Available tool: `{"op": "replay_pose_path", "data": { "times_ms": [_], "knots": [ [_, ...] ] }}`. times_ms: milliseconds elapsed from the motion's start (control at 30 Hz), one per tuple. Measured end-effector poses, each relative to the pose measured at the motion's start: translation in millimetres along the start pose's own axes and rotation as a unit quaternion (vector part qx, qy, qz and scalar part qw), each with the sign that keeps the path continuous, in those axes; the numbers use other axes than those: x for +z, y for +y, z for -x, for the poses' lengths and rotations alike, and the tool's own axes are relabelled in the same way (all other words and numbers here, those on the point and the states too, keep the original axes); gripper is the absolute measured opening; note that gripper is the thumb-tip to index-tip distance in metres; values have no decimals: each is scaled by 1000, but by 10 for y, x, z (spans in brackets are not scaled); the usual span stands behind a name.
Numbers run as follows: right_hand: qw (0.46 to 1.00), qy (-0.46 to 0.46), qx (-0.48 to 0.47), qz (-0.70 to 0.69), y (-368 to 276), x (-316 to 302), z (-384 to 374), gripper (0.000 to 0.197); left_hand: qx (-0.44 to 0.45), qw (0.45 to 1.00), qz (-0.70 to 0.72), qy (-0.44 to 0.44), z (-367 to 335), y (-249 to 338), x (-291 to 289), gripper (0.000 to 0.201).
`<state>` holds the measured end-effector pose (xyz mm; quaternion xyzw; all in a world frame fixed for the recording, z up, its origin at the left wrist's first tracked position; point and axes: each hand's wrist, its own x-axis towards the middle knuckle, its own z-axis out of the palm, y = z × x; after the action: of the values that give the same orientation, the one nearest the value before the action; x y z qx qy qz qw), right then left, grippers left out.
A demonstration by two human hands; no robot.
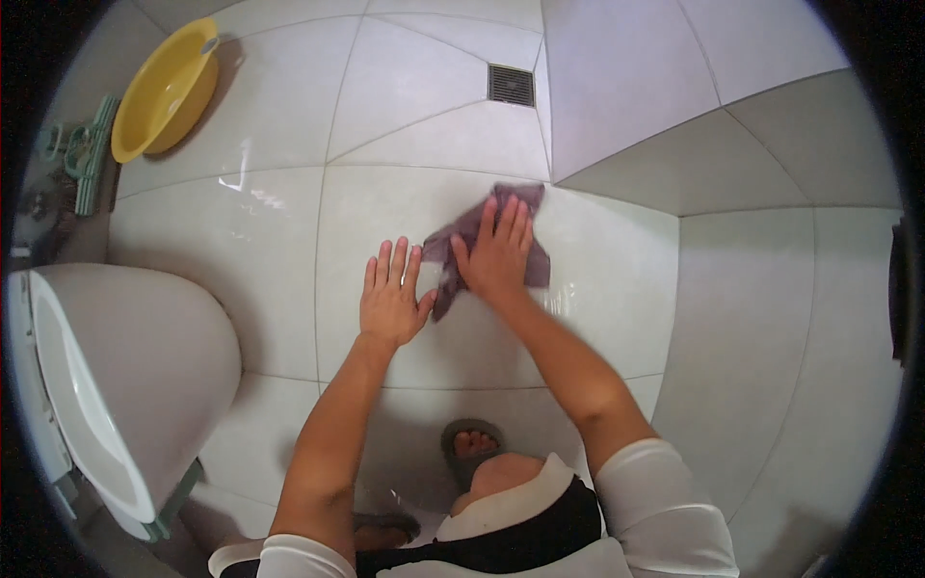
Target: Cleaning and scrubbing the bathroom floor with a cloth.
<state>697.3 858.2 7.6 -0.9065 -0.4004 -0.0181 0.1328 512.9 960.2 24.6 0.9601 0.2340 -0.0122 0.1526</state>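
A purple-brown cloth [536, 273] lies crumpled on the white tiled floor [385, 202], its corners sticking out around my fingers. My right hand [499, 252] presses flat on top of it, fingers stretched forward and a little apart. To the left of the cloth is my left hand [393, 299], palm down with its fingers spread. Its thumb comes close to the cloth's lower left corner; whether the two touch I cannot tell. Nothing is held in the left hand.
A square floor drain [511, 85] sits beyond the cloth, near the wall corner. At the far left a yellow basin [166, 91] leans beside a green rack [93, 154]. A white toilet-like ceramic fixture [173, 356] stands at left. Tiled walls [742, 289] close the right side.
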Motion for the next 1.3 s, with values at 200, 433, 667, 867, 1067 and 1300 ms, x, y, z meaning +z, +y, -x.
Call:
{"op": "replay_pose_path", "data": {
  "times_ms": [200,433,667,867,1067,1300],
  "knots": [
    [997,52,-53,31,337,273,-1135,86,-25,992,-7,-124,-272,116,-238,87],
    [999,35,-21,3,269,89,-176,87,-35,993,-13,-110,-103,2,-156,81],
    [994,-82,-72,-11,190,-263,943,87,-48,997,27,-63,163,4,-109,72],
    [977,-37,-209,-39,-356,66,150,78,-141,987,32,-62,426,-301,-253,68],
    [968,-80,-236,2,-979,209,-172,77,-216,975,50,4,720,-999,-256,64],
    [950,-218,-207,83,-2012,-220,321,86,-293,951,101,-18,597,-975,-248,63]
  ]
}}
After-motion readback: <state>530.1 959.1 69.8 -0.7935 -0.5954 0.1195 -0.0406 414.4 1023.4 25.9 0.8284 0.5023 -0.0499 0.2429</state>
